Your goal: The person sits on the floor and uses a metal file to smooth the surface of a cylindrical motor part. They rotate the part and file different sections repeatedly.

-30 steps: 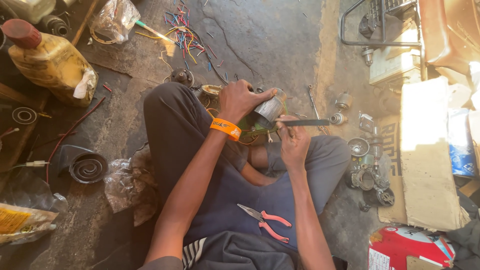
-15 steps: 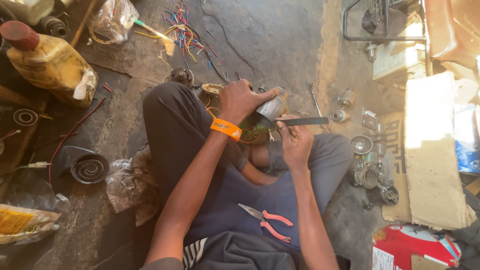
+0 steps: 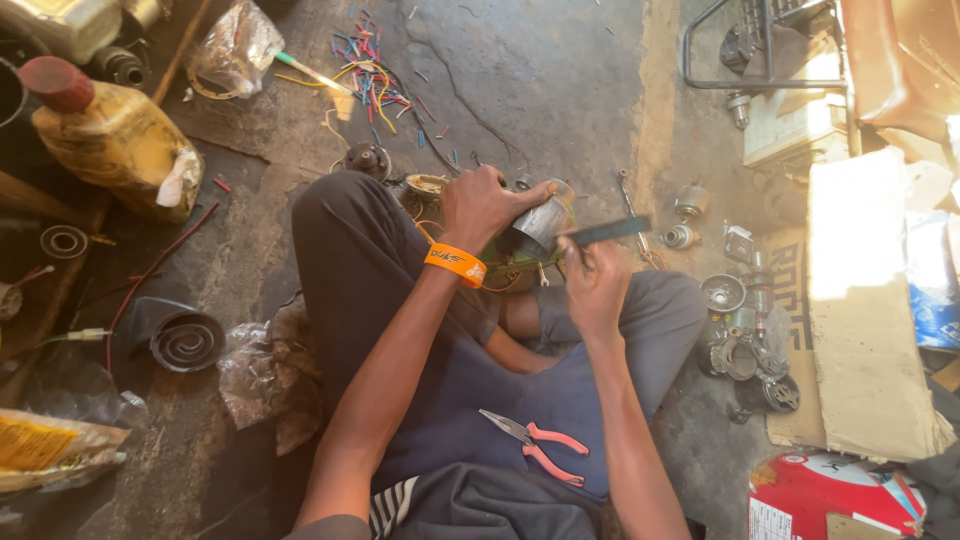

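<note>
The left hand [image 3: 487, 205] grips a small cylinder [image 3: 543, 222] of dull grey metal, smooth with a soft sheen, and the right hand [image 3: 592, 283] holds a flat dark blade [image 3: 607, 231], matt metal by the look of it. On the left wrist sits an orange wristband [image 3: 455, 264], smooth like rubber or plastic. The trousers [image 3: 370, 270] are dark matt cloth. Pliers [image 3: 535, 446] on the lap show bare steel jaws and glossy pink plastic grips. The floor [image 3: 530, 80] is rough, cracked concrete, dusty and stained. The yellow bottle [image 3: 115, 140] is grimy plastic; the board [image 3: 860, 310] is matt cardboard.
</note>
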